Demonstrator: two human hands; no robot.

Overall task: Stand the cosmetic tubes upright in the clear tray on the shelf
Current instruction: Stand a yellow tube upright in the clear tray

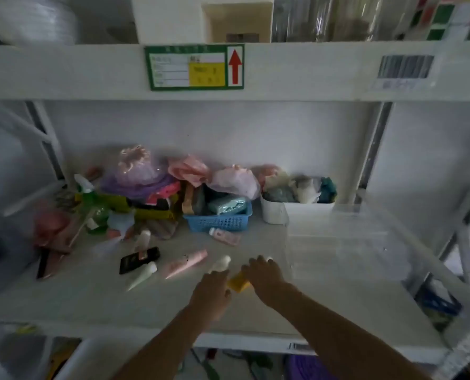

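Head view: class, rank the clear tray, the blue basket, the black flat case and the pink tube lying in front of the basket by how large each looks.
1. clear tray, clearly largest.
2. blue basket.
3. black flat case.
4. pink tube.
The case lies nearer the camera than the tube, so the last two are unsure.

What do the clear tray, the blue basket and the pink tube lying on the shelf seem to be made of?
Clear tray: likely glossy rigid plastic; the shelf shows through it.
Blue basket: apparently moulded plastic; its walls are an even lattice.
Pink tube: probably soft matte plastic, tapering flat; blur leaves this uncertain.
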